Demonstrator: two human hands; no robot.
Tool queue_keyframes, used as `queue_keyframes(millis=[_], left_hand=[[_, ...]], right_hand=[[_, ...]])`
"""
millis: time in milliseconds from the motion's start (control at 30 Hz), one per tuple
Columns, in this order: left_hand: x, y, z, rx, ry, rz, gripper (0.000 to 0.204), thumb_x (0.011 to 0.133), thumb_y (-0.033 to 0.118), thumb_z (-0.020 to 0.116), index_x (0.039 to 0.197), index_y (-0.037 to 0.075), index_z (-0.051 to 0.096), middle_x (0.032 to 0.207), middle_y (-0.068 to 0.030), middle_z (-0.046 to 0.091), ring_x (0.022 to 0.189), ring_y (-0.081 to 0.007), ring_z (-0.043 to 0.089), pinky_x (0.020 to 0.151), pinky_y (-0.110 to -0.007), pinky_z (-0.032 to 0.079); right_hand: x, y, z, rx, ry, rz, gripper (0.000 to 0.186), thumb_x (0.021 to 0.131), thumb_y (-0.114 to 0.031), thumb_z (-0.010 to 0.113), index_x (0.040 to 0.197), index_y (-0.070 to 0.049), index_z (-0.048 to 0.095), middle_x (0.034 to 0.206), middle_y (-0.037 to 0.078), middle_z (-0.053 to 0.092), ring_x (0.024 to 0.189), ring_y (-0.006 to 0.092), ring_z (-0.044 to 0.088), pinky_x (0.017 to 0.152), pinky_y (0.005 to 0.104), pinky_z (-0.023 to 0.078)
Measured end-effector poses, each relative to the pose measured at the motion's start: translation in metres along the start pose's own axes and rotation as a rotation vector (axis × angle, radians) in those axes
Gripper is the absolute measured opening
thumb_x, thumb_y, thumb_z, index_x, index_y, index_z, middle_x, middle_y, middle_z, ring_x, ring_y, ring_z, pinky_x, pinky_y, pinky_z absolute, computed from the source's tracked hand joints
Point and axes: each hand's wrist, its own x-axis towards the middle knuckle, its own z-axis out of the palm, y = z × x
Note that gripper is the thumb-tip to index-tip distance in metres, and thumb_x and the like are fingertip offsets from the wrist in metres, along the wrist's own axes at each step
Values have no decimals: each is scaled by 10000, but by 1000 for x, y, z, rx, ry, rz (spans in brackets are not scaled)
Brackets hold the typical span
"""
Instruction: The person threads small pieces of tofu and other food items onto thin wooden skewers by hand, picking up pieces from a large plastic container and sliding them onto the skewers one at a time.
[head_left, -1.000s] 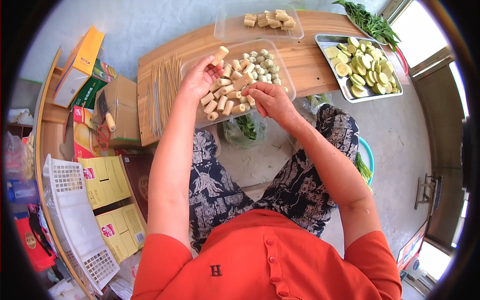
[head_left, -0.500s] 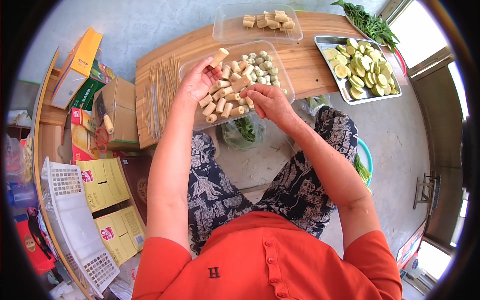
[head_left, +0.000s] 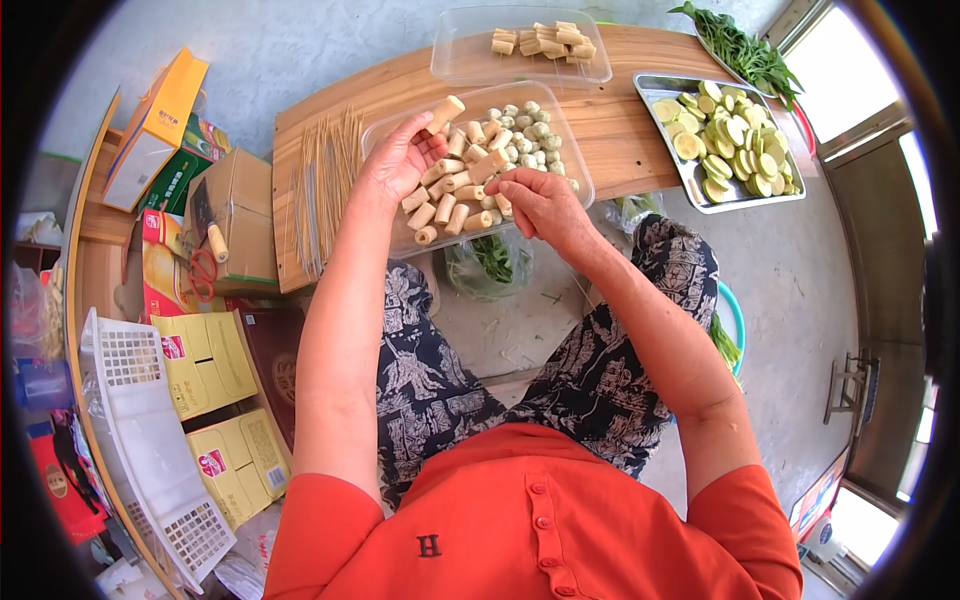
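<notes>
My left hand (head_left: 403,158) is raised over the near plastic tray (head_left: 583,150). Its thumb and fingers grip a short beige roll (head_left: 446,114), which looks like rolled tofu skin. My right hand (head_left: 543,203) is closed in a pinch at the tray's near right side, apparently on a thin bamboo skewer mostly hidden by the fingers. Just beyond its fingertips is another beige roll (head_left: 488,166); whether the skewer runs into it I cannot tell. Several more rolls (head_left: 458,218) lie loose in the tray, with pale green balls (head_left: 540,130) on its right side.
Loose bamboo skewers (head_left: 325,190) lie left of the tray. A second plastic tray (head_left: 465,65) behind holds skewered rolls (head_left: 550,42). At right, a metal tray (head_left: 706,206) holds sliced green vegetable (head_left: 735,140). A knife (head_left: 217,240) and red scissors (head_left: 202,270) are by a cardboard box (head_left: 245,220).
The whole view has shifted very slightly. Both hands keep their grips and nearly the same places over the tray.
</notes>
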Motion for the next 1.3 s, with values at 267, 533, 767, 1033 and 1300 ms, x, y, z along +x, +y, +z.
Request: queue_keyframes(millis=[267,533,767,1033,1300], left_hand=[[-3,-1,4,57,-37,-25,233,796,153,717,927,13,584,770,-73,620,674,-146,600,647,-277,542],[-8,3,9,116,-85,-19,175,812,166,699,878,36,602,751,-53,615,663,-131,589,634,-269,529],[-7,3,7,150,-106,-22,190,816,146,695,945,40,605,819,-34,602,716,-123,577,635,-257,524],[-8,4,4,194,-158,-14,182,825,173,685,934,53,602,821,-23,594,721,-118,571,641,-258,508],[-13,-9,19,256,-209,-23,184,820,189,688,915,53,611,800,-18,595,715,-110,570,671,-262,506]], right_hand=[[3,3,0,35,13,4,218,937,-158,486,931,-18,653,474,-23,450,404,49,392,438,218,326],[4,7,0,19,14,-17,222,939,-155,476,930,-14,648,470,-29,436,414,45,374,442,214,314],[8,12,1,89,2,-14,217,940,-147,475,928,-13,645,482,-43,407,428,41,356,435,205,295],[7,8,1,120,-18,12,230,970,-187,462,979,-45,643,515,-75,365,460,19,321,454,186,265],[15,11,-1,162,8,-12,231,973,-198,465,982,-49,641,504,-76,351,445,22,302,440,193,249]])
